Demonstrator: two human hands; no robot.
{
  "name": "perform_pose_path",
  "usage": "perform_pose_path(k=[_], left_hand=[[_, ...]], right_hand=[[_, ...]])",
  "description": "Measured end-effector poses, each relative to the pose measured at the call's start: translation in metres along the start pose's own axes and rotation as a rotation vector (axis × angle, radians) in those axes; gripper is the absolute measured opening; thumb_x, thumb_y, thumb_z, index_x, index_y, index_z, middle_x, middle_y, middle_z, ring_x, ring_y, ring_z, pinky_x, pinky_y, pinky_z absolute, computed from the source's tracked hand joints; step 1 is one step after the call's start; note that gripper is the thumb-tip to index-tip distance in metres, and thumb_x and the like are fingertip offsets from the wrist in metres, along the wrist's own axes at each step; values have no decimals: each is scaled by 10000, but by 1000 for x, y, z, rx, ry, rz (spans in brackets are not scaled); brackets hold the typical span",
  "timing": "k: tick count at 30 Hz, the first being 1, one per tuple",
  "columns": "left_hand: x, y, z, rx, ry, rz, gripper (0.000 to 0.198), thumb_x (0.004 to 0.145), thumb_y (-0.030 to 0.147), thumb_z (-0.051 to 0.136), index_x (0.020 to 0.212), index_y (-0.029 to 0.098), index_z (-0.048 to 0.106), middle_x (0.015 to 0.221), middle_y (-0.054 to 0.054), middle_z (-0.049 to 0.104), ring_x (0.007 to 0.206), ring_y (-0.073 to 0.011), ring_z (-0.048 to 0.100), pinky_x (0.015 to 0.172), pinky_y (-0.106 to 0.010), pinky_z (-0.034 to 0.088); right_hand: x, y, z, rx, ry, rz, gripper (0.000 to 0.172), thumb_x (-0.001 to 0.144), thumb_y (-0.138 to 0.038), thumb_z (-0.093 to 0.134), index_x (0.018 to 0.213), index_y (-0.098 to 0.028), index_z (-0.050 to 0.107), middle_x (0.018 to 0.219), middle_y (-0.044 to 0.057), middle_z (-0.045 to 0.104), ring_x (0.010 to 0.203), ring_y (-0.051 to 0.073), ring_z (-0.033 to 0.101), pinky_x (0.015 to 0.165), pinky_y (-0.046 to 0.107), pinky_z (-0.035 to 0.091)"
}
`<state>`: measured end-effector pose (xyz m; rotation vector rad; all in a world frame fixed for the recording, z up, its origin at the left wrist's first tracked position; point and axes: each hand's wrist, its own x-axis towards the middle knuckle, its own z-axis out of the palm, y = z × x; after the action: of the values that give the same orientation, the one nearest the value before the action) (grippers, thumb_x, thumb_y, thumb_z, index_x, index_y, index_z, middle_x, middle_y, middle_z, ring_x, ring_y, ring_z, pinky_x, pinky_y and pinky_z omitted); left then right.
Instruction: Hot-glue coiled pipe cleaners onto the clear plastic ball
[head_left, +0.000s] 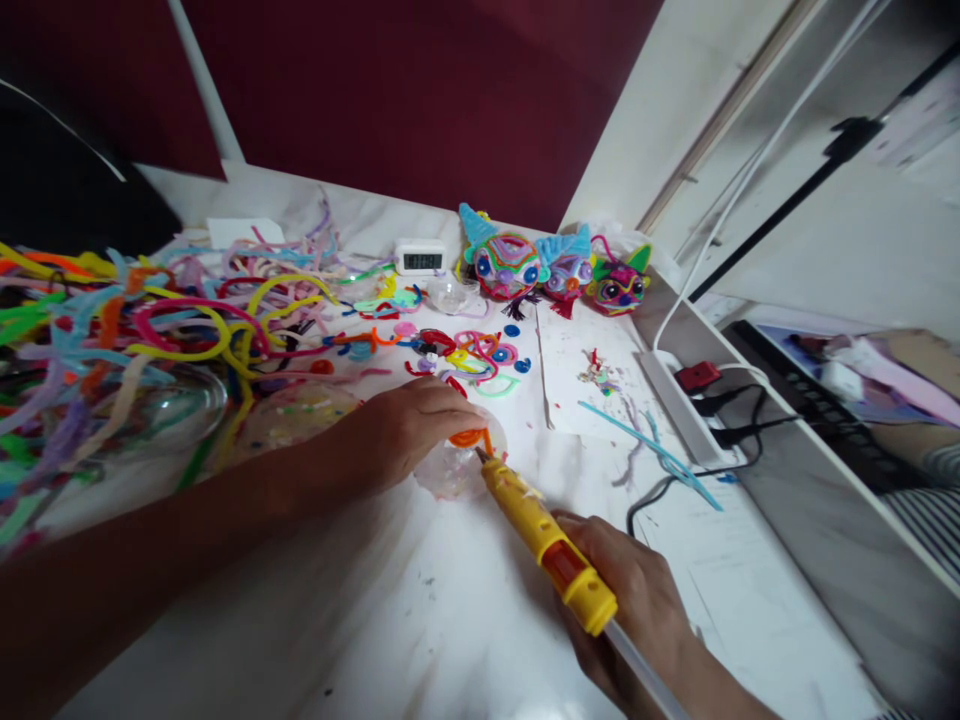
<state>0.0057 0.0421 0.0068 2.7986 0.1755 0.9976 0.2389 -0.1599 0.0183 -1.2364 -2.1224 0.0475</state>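
Observation:
My left hand (409, 425) is closed around a clear plastic half-ball (454, 470) on the white table, pressing an orange pipe-cleaner loop (470, 437) against it. My right hand (637, 600) grips a yellow glue gun (544, 535) with a red trigger part. Its tip touches the half-ball just below the orange loop. A clear glue stick juts out of the gun's back end.
A big heap of coloured pipe cleaners (135, 330) and clear domes (292, 415) fill the left. Three finished pipe-cleaner faces (559, 268) stand at the back beside a small clock (421, 258). A power strip (679, 405) with cables lies on the right by a sheet of paper (592, 375).

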Motion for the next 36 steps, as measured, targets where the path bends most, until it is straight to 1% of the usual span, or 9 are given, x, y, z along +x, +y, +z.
perform_pose_path(k=[5,11,15,19,22,27,30,33,36], left_hand=[[-1,0,1,-10,-8,-1,370,997,85,405,1256,184,649,1193,-92,756,1103,-194,688,1046,-332,504],[1,1,-1,-19,0,0,358,994,78,421,1244,175,658,1185,-94,754,1077,-205,684,1034,-332,498],[2,2,-2,-20,6,4,376,972,59,417,1232,178,661,1177,-95,754,1074,-205,685,1021,-325,502],[0,2,0,-15,9,6,399,962,44,402,1236,180,659,1167,-88,758,1082,-199,684,1028,-326,499],[-1,1,1,-21,-24,-25,399,968,58,401,1237,189,665,1178,-88,761,1092,-199,684,1038,-336,499],[-1,-1,1,-31,-18,-15,383,1001,98,386,1241,176,673,1190,-98,758,1099,-207,679,1032,-339,507],[-1,-1,1,-32,-39,-39,379,1000,109,398,1237,187,684,1194,-91,759,1091,-207,678,1046,-342,500],[0,-1,1,-26,-66,-71,375,988,115,417,1223,197,697,1189,-89,763,1075,-211,680,1038,-350,505],[0,0,1,-19,-58,-65,378,995,111,404,1220,194,697,1178,-87,766,1084,-210,680,1038,-347,504]], right_hand=[[2,0,1,0,21,-15,337,996,-137,478,1332,-152,470,1054,135,754,825,202,747,711,301,635],[6,-2,1,-29,25,-21,312,992,-116,491,1302,-154,491,1000,109,756,817,189,753,726,280,638],[9,-3,1,-29,33,-44,268,1019,-138,452,1282,-133,502,979,116,754,813,191,748,741,293,640],[11,-4,3,-24,31,-56,253,1058,-181,438,1291,-116,514,1007,123,755,801,182,738,702,278,626],[12,-4,5,-16,58,-55,228,1080,-207,449,1287,-124,498,996,123,761,766,177,731,681,280,617],[16,-6,5,-42,26,-43,197,1105,-217,386,1245,-136,498,980,128,767,751,177,736,666,273,615],[20,-6,5,-65,40,-65,179,1104,-214,393,1236,-141,490,937,112,767,722,173,729,664,267,615],[21,-6,6,-69,37,-62,176,1101,-213,403,1235,-146,494,946,114,768,717,176,723,660,276,611],[18,-6,7,-59,36,-54,169,1095,-205,421,1232,-143,498,961,120,769,714,176,720,652,279,601]])
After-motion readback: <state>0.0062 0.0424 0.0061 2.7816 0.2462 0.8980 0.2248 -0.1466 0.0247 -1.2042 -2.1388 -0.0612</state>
